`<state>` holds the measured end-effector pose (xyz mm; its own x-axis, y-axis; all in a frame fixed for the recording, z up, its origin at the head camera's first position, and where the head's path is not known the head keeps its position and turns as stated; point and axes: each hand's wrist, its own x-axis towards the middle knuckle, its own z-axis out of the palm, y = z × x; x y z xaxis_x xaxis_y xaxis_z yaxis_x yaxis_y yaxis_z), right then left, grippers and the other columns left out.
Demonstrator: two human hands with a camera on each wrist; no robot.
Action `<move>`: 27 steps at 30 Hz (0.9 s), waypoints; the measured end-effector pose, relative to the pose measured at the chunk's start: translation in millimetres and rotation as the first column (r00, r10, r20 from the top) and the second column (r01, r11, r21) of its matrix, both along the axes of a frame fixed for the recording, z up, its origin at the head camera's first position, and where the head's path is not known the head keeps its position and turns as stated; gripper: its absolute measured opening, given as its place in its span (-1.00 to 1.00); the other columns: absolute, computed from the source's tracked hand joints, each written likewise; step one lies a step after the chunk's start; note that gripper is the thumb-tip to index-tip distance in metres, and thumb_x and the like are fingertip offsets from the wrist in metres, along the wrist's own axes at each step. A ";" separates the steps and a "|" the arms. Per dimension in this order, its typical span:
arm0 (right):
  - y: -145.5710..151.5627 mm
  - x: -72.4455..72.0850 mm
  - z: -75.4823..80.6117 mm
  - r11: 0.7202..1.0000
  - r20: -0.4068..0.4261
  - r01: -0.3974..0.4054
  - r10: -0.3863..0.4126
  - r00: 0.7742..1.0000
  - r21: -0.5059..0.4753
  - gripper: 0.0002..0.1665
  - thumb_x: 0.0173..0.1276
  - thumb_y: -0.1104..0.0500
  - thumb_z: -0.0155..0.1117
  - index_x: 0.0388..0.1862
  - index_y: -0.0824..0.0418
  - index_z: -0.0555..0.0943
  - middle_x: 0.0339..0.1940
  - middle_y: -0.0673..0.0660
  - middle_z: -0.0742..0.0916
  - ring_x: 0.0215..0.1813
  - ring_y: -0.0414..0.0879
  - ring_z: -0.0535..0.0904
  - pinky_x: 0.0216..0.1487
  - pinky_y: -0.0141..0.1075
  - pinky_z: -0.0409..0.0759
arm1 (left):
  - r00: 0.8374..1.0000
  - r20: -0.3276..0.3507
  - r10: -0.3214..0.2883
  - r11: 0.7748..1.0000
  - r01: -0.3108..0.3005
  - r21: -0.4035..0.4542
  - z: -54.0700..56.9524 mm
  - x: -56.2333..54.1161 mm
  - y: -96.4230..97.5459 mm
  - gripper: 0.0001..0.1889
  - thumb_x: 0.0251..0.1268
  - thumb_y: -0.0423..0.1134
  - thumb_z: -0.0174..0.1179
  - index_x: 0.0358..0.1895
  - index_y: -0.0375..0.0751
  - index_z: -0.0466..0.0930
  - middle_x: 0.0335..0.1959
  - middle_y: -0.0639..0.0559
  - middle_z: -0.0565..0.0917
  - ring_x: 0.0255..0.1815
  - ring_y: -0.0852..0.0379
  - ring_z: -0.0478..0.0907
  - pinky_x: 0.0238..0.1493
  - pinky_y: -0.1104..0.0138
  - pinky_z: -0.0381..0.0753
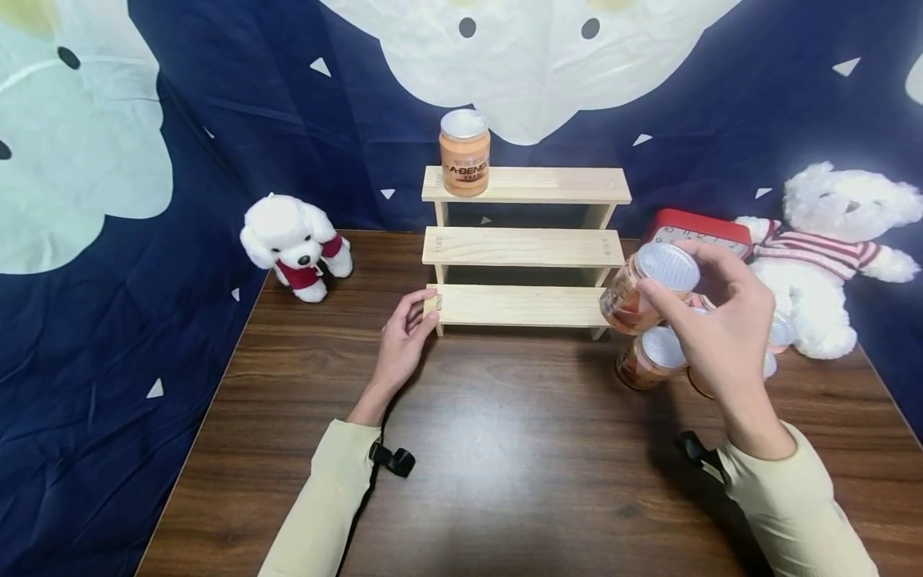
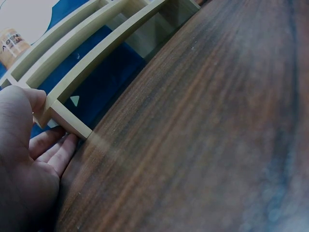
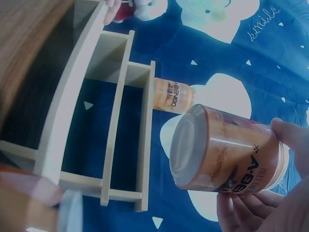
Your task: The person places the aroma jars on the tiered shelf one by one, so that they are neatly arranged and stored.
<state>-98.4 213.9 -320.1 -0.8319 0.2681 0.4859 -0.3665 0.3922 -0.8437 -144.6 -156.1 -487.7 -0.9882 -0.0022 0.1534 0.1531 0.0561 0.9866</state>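
Note:
My left hand pinches the left end of the lowest step of a three-tier wooden display rack, thumb on top. The left wrist view shows the fingers against the rack's side panel. Above the table, to the right of the rack, my right hand holds an orange labelled jar with a clear lid, slightly tilted, thumb on one side and fingers on the other. A similar jar stands upright at the left of the top step.
Beneath the right hand, another jar stands on the table; several more are partly hidden behind the hand. A red clock and a white teddy bear are at the right. A plush dog sits left of the rack.

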 end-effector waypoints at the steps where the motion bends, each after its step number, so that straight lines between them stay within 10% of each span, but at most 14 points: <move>1: -2.3 -3.1 1.9 1.000 -0.003 -0.005 0.005 1.000 -0.001 -0.44 0.17 0.44 0.71 0.18 0.28 0.82 0.00 -0.06 0.86 -0.12 -0.20 0.69 -0.15 -0.51 0.60 | 1.000 -0.001 0.001 1.000 -0.001 -0.001 0.1 -0.1 -0.1 -0.58 0.71 -0.40 0.22 0.50 -0.33 0.53 0.43 -0.33 0.66 0.48 -0.12 0.59 0.44 0.41 0.61; 27: -49.6 -62.2 47.4 0.985 0.085 -0.100 0.089 0.992 0.143 -0.41 0.27 0.11 0.78 0.23 0.23 0.79 0.01 0.06 0.83 -0.19 -0.23 0.67 -0.13 -0.51 0.59 | 1.000 -0.003 0.005 1.000 -0.005 -0.009 -2.6 -1.5 -0.5 -0.59 0.70 -0.41 0.22 0.48 -0.32 0.55 0.44 -0.29 0.66 0.48 -0.09 0.60 0.46 0.40 0.60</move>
